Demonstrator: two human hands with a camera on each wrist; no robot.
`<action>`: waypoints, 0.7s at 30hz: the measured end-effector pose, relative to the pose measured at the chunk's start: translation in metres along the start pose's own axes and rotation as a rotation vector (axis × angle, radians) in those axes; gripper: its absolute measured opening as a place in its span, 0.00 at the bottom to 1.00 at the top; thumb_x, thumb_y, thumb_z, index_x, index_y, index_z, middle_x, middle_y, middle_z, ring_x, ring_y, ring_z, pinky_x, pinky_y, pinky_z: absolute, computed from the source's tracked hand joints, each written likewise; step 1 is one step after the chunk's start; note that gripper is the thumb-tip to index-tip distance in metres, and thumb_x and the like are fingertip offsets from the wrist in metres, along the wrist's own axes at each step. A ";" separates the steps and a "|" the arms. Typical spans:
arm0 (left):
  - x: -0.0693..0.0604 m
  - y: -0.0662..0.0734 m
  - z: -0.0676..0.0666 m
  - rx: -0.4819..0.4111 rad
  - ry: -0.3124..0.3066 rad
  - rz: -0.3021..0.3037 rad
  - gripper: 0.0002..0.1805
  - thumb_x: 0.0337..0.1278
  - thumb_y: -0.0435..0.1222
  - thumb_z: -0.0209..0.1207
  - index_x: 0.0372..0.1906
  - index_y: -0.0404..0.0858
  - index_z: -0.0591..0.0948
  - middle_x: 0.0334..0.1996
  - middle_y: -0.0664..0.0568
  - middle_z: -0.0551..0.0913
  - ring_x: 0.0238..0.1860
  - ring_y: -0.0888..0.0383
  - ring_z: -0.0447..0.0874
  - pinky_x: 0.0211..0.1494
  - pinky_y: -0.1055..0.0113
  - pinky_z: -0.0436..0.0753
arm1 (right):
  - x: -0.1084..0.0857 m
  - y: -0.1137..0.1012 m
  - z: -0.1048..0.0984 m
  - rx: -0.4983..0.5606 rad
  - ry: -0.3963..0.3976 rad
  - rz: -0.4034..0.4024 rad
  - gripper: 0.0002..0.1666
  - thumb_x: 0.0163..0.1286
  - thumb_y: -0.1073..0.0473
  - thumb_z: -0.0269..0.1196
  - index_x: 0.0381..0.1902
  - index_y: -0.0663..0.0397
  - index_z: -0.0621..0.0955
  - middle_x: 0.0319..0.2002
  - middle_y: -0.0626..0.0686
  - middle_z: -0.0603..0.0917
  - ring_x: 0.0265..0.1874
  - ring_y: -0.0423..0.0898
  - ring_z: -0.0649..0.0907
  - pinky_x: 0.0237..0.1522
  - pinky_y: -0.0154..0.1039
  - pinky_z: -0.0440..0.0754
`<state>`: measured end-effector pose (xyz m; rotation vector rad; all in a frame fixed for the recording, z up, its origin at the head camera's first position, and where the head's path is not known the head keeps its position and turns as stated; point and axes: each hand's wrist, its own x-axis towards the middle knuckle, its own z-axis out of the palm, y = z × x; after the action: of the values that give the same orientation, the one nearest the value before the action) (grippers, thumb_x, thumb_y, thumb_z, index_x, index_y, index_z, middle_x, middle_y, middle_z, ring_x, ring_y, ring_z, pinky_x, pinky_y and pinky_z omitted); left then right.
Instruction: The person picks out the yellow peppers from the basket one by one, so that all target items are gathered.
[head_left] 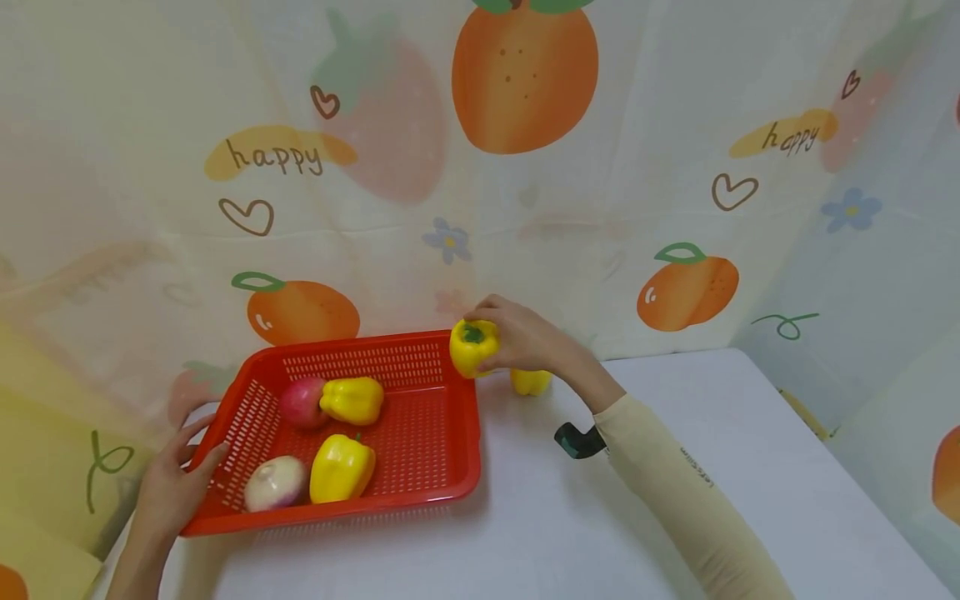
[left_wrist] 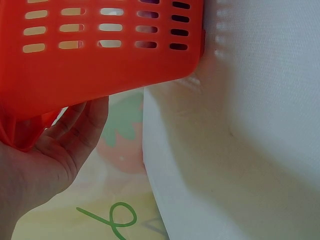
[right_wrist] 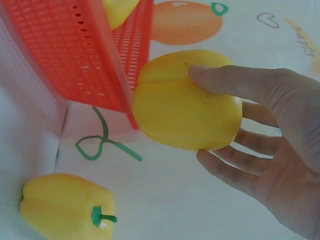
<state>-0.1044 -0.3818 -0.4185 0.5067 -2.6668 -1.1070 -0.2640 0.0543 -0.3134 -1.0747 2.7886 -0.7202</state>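
Observation:
My right hand (head_left: pixel 521 335) grips a yellow bell pepper (head_left: pixel 472 350) by the right rim of the red basket (head_left: pixel 467 450), thumb on one side and fingers on the other in the right wrist view. My left hand (head_left: pixel 174 483) holds the basket's left rim, its fingers curled round the edge in the left wrist view. Inside the basket lie a pinkish-red round vegetable (head_left: pixel 300 403), a yellow pepper (head_left: pixel 354 400) touching it, a white and purple onion or turnip (head_left: pixel 275 483) and another yellow pepper (head_left: pixel 343 468).
Another yellow pepper (right_wrist: pixel 65 207) lies on the white table (head_left: pixel 540 533), right of the basket and partly behind my right hand in the head view. A dark green curved object (head_left: pixel 577 442) shows beside my right forearm. A fruit-printed cloth (head_left: pixel 600 200) hangs behind the table.

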 end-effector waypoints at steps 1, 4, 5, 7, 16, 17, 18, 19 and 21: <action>0.000 0.000 0.000 0.000 0.000 -0.003 0.30 0.71 0.43 0.53 0.72 0.35 0.63 0.44 0.28 0.78 0.27 0.59 0.78 0.25 0.68 0.80 | -0.001 0.001 -0.001 -0.003 0.001 -0.002 0.40 0.54 0.54 0.76 0.64 0.55 0.75 0.61 0.54 0.74 0.58 0.50 0.75 0.61 0.45 0.73; 0.000 0.000 0.000 0.001 -0.002 -0.008 0.31 0.71 0.43 0.53 0.72 0.35 0.63 0.44 0.28 0.78 0.27 0.58 0.78 0.26 0.68 0.80 | -0.002 0.003 -0.002 -0.009 0.009 -0.011 0.40 0.54 0.55 0.76 0.64 0.56 0.75 0.60 0.55 0.74 0.57 0.51 0.75 0.61 0.46 0.73; 0.000 0.000 0.000 0.002 -0.001 -0.007 0.31 0.71 0.43 0.53 0.72 0.35 0.63 0.44 0.28 0.78 0.27 0.58 0.78 0.26 0.68 0.80 | -0.003 0.004 -0.003 -0.011 0.013 -0.011 0.40 0.54 0.55 0.76 0.64 0.56 0.75 0.60 0.55 0.74 0.57 0.51 0.75 0.61 0.46 0.74; 0.001 0.000 0.000 0.005 0.002 -0.006 0.31 0.71 0.43 0.54 0.72 0.35 0.63 0.45 0.28 0.78 0.28 0.58 0.78 0.25 0.69 0.80 | -0.004 0.006 -0.004 -0.011 0.017 -0.010 0.40 0.54 0.56 0.76 0.64 0.57 0.75 0.60 0.55 0.74 0.57 0.51 0.75 0.61 0.46 0.74; 0.001 -0.002 0.000 0.016 0.005 0.009 0.30 0.71 0.43 0.54 0.71 0.35 0.64 0.45 0.26 0.78 0.28 0.57 0.79 0.25 0.68 0.79 | -0.010 0.014 -0.011 -0.012 0.027 0.003 0.39 0.54 0.56 0.76 0.63 0.56 0.76 0.59 0.55 0.74 0.57 0.51 0.74 0.60 0.46 0.75; 0.001 -0.002 0.000 0.014 0.004 0.008 0.30 0.71 0.43 0.54 0.71 0.35 0.64 0.45 0.26 0.78 0.28 0.56 0.79 0.25 0.68 0.80 | -0.010 0.015 -0.011 -0.012 0.027 0.004 0.39 0.54 0.56 0.76 0.64 0.56 0.76 0.59 0.55 0.74 0.57 0.51 0.74 0.60 0.47 0.75; 0.000 -0.002 0.000 0.015 0.003 0.006 0.30 0.71 0.43 0.54 0.72 0.35 0.64 0.45 0.26 0.78 0.28 0.56 0.79 0.25 0.68 0.80 | -0.011 0.015 -0.012 -0.011 0.028 0.006 0.39 0.54 0.56 0.76 0.64 0.56 0.76 0.59 0.55 0.74 0.58 0.51 0.74 0.60 0.47 0.75; 0.000 -0.002 0.000 0.012 0.000 0.003 0.30 0.71 0.43 0.53 0.72 0.35 0.64 0.45 0.26 0.77 0.29 0.56 0.79 0.25 0.68 0.80 | -0.012 0.016 -0.013 -0.012 0.031 0.006 0.39 0.54 0.56 0.76 0.64 0.56 0.76 0.59 0.55 0.74 0.58 0.52 0.74 0.60 0.47 0.75; 0.000 -0.002 0.000 0.011 0.000 0.005 0.30 0.71 0.43 0.53 0.72 0.35 0.64 0.45 0.26 0.77 0.29 0.55 0.79 0.25 0.68 0.80 | -0.013 0.018 -0.015 -0.008 0.034 0.012 0.39 0.54 0.57 0.76 0.64 0.56 0.75 0.60 0.55 0.74 0.58 0.52 0.74 0.60 0.48 0.75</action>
<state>-0.1041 -0.3832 -0.4195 0.5020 -2.6744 -1.0920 -0.2683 0.0802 -0.3099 -1.0557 2.8263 -0.7329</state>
